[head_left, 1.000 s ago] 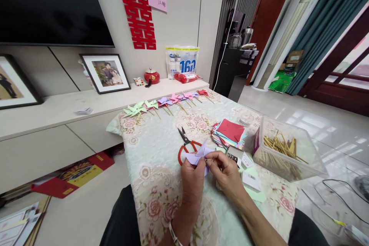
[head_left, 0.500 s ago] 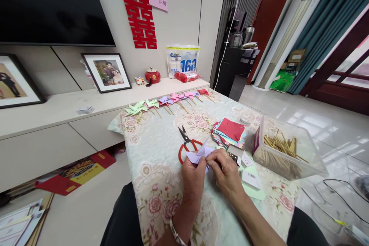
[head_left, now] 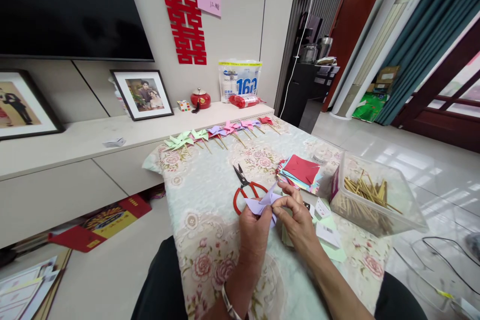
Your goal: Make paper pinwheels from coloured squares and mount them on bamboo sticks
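Between my hands is a purple paper pinwheel point(head_left: 258, 205), its blades partly folded in toward the centre. My left hand point(head_left: 255, 232) pinches it from below and the left, thumb on top. At its right side, the thumb and index finger of my right hand point(head_left: 298, 217) close on the paper near the centre, the other fingers raised. Anything small under those fingertips is hidden. Just beyond the pinwheel lie scissors point(head_left: 244, 184) with red handles, blades slightly apart. A stack of coloured paper squares point(head_left: 301, 169), red on top, lies past my right hand.
A clear plastic box point(head_left: 375, 220) of thin sticks stands at the table's right. Small white boxes point(head_left: 327, 234) rest on green paper near my right wrist. Finished pinwheels point(head_left: 217, 132) on sticks line the far edge. A tape roll point(head_left: 321, 155) lies behind the paper stack.
My right hand's fingers have shifted on the pinwheel, with the other fingers now lifted and spread. The pinwheel stays in my left hand. The view has moved slightly.
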The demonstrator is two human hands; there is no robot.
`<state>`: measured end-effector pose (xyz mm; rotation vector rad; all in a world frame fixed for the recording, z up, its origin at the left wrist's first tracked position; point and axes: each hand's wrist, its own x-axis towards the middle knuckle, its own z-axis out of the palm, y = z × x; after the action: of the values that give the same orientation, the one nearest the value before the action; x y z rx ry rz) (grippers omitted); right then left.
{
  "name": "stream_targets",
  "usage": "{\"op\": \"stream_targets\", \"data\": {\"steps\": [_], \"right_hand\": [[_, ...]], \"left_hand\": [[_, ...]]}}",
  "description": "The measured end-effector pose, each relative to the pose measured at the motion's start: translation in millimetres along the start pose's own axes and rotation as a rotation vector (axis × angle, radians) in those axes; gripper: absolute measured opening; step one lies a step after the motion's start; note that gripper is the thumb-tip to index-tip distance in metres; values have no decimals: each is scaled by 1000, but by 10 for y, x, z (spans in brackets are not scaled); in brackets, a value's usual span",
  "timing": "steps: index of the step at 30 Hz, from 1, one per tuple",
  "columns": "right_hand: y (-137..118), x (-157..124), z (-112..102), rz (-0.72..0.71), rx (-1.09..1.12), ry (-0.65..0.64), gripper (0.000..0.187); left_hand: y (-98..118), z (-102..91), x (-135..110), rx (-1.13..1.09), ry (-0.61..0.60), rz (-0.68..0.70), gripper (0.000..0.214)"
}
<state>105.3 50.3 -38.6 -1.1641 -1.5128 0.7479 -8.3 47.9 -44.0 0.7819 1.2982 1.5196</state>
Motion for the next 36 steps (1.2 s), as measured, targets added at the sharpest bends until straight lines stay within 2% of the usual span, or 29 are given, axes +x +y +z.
{"op": "stream_targets", "data": {"steps": [4,12,20,36], "right_hand": [[12,13,-13,42,38,-12,27],[12,10,-26,28,9,-15,21],[3,10,-29,68,31,-25,21],[58,11,-43,95,51,-29,19]], "left_hand": [[30,8,-7,1,-7,6,12],[16,-13,-5,21,-16,29,11],[11,-8,-15,41,-41,58,18],[-43,-36,-48,161,-46,131,11]]}}
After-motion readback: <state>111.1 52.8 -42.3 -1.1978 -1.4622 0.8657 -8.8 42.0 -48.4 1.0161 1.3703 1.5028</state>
